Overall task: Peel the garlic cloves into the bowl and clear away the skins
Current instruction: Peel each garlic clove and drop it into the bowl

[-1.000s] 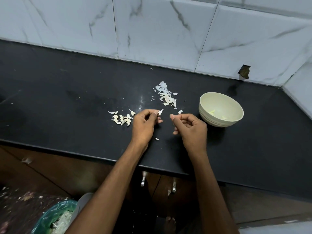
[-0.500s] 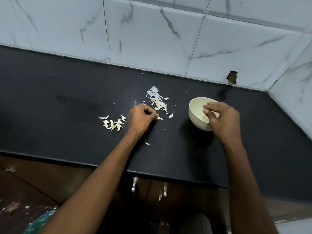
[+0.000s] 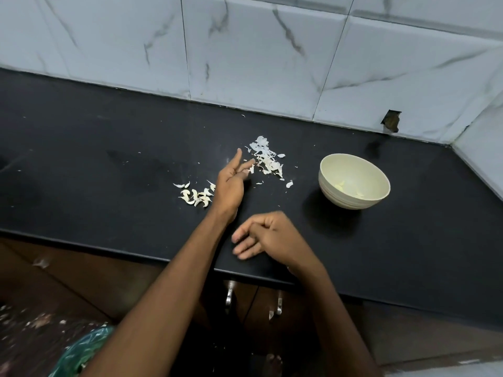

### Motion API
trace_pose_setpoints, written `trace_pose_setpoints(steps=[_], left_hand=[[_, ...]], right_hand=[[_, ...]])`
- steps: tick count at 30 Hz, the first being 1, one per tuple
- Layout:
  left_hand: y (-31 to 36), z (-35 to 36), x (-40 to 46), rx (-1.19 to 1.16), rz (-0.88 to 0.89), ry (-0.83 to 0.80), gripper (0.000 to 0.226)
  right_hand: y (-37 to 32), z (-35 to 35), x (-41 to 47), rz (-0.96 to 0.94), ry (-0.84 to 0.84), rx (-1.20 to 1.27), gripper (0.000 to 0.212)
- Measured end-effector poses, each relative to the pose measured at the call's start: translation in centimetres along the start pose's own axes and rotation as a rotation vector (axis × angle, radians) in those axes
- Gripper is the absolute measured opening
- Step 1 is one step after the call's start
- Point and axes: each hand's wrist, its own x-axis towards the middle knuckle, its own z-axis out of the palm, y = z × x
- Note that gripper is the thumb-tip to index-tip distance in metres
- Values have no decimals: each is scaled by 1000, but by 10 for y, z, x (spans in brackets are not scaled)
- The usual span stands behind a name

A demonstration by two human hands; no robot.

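Now that the right hand [image 3: 268,236] has been pulled back from the bowl [image 3: 353,180] to the lower middle of the frame, a peeled clove seems to have been dropped in; pale bits can be seen inside the bowl at the right. Its fingers are loosely curled and nothing is held. The left hand [image 3: 231,183] has been opened, fingers straight, touching the skins [image 3: 268,159] at the middle of the worktop [image 3: 81,159]. Unpeeled cloves [image 3: 196,195] are left just beside its wrist, so more peeling is probably needed.

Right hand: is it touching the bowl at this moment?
Apart. The head view shows bare black countertop between the right hand and the bowl.
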Motion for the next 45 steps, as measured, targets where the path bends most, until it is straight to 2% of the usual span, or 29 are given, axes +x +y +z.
trace_pose_setpoints(steps=[3, 6, 8, 10, 13, 18, 22, 24, 26, 28, 29, 31, 34, 36, 40, 42, 45], left_hand=[[4, -2, -3, -19, -9, -26, 62], [7, -1, -8, -2, 9, -49, 64], [6, -1, -9, 16, 19, -43, 65], [5, -1, -7, 19, 18, -30, 66], [5, -1, -5, 20, 12, -25, 67], [5, -1, -5, 20, 24, -13, 66], [10, -3, -18, 10, 69, 96, 57], [13, -9, -33, 6, 137, 161, 47], [18, -16, -49, 19, 217, 207, 36], [22, -26, -61, 72, 320, 258, 26], [25, -33, -66, 112, 368, 294, 23], [31, -56, -71, 199, 434, 390, 19], [29, -95, -61, 286, 380, 530, 20], [25, -110, -52, 291, 274, 576, 24], [23, -108, -47, 371, 219, 588, 25], [24, -105, -48, 439, 217, 599, 20], [25, -108, -48, 515, 207, 615, 13]], right_hand=[[-3, -17, 33, -1, 129, 45, 36], [-4, -42, 70, -138, 426, -60, 27], [-7, -52, 78, -189, 522, 101, 21], [-8, -54, 81, -235, 507, 230, 20], [-5, -47, 85, -246, 432, 204, 28], [-8, -45, 97, -287, 413, 118, 6], [-8, -50, 103, -319, 606, 227, 3], [0, -55, 110, -361, 686, 70, 7], [8, -57, 116, -419, 708, -274, 26], [9, -53, 116, -419, 691, -491, 44], [7, -51, 113, -394, 712, -553, 42], [1, -46, 106, -353, 843, -669, 23], [-6, -45, 98, -332, 994, -668, 7], [-2, -46, 101, -378, 946, -638, 6], [6, -31, 101, -494, 692, -733, 47], [1, -10, 97, -535, 613, -664, 48], [-6, 30, 95, -566, 482, -520, 39]])
